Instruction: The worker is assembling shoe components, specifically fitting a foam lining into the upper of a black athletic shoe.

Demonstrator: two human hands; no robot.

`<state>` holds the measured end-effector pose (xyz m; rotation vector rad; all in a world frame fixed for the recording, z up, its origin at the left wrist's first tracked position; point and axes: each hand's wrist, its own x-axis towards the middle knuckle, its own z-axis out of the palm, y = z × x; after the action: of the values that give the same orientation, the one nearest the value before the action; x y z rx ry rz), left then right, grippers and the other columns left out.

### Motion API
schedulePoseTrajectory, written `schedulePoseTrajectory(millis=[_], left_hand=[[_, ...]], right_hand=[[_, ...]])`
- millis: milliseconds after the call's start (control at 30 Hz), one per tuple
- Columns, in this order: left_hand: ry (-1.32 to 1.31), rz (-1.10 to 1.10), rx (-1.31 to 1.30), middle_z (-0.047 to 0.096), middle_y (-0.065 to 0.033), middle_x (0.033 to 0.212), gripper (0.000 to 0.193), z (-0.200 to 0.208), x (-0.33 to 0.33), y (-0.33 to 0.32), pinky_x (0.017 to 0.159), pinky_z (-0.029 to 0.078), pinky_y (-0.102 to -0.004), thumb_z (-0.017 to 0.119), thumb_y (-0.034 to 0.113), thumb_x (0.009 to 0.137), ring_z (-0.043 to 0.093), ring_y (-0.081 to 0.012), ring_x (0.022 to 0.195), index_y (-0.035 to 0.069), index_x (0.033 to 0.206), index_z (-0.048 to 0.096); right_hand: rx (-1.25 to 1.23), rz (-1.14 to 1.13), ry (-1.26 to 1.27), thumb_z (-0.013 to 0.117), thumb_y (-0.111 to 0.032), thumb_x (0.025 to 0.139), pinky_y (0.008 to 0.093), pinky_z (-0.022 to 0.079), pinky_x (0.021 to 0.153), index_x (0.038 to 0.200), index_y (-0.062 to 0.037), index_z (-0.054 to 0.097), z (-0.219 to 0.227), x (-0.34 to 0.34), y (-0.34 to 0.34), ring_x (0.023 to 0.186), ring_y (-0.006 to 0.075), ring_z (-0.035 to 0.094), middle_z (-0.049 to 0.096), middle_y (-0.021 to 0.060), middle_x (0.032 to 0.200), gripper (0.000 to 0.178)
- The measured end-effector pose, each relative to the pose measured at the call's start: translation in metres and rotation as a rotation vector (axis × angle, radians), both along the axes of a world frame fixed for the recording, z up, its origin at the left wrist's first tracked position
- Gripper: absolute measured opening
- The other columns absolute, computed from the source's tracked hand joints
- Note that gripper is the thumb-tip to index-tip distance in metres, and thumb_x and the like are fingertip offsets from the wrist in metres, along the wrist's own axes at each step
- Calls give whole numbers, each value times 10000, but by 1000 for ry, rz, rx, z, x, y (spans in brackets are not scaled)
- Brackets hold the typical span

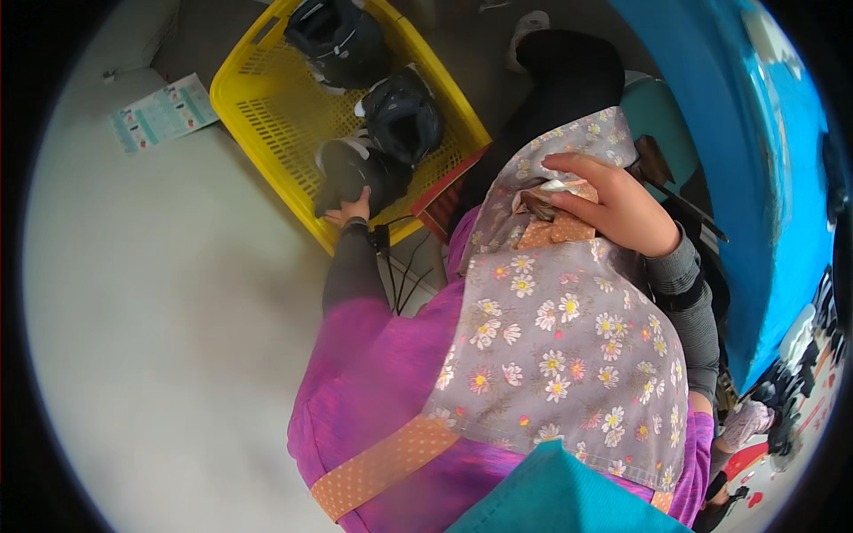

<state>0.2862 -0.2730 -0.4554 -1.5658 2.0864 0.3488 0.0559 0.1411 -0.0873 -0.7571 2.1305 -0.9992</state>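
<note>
My left hand (352, 210) reaches into the near corner of a yellow plastic basket (267, 133), its fingers closed on the heel end of a black shoe (369, 178). Two more black shoes, a middle one (404, 120) and a far one (342, 49), lie in the same basket with their openings showing. Over my lap, my right hand (613, 200) hovers at the orange dotted pocket (569, 229) of a grey flowered apron (551, 329). Its fingers and thumb are apart. Something brown and shiny (538, 206) and something white show under them; their kind is unclear.
A printed sheet (164, 114) lies on the pale floor (178, 311) left of the basket. Dark cords (400, 275) hang near my left wrist. A large blue surface (746, 178) rises close on my right. A dark handled tool (656, 162) sits beside my right wrist.
</note>
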Motion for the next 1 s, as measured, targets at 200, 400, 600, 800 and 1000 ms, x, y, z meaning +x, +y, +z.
schedulePoseTrajectory(millis=[200, 400, 600, 800, 1000], left_hand=[[297, 40, -461, 547, -302, 1272, 677, 23, 2, 52, 1010, 432, -495, 701, 512, 845, 517, -443, 1182, -42, 1216, 588], [170, 148, 0, 615, -368, 1167, 816, 3, 3, 35, 961, 460, -525, 286, 676, 978, 586, -506, 1116, -75, 1244, 461], [207, 196, 89, 566, -343, 1283, 744, -10, -15, 26, 981, 456, -538, 312, 603, 1010, 567, -490, 1177, -54, 1313, 484], [159, 91, 193, 589, -311, 1231, 663, 14, -34, 31, 928, 488, -507, 378, 551, 995, 604, -464, 1103, -43, 1245, 531], [84, -119, 282, 640, -264, 1140, 552, 42, -86, 31, 867, 512, -495, 446, 489, 978, 639, -440, 1023, -15, 1138, 606]], right_hand=[[13, -89, -35, 691, -236, 921, 382, 514, 901, 1239, 9, 612, 0, 1, 15, 1058, 376, 643, 665, 212, 1168, 410], [112, -132, -29, 687, -260, 922, 373, 520, 872, 1249, -35, 623, -4, 15, 35, 1013, 355, 661, 682, 196, 1128, 402], [108, -232, -75, 659, -267, 921, 382, 537, 825, 1241, -61, 638, -3, 22, 54, 938, 338, 688, 705, 174, 1063, 381], [-11, -254, 65, 629, -282, 951, 399, 522, 888, 1219, -25, 641, 5, 6, 68, 1009, 359, 663, 687, 190, 1124, 371], [-159, -484, 203, 646, -241, 946, 381, 530, 880, 1200, -13, 652, 30, 14, 98, 1014, 321, 672, 698, 174, 1113, 342]])
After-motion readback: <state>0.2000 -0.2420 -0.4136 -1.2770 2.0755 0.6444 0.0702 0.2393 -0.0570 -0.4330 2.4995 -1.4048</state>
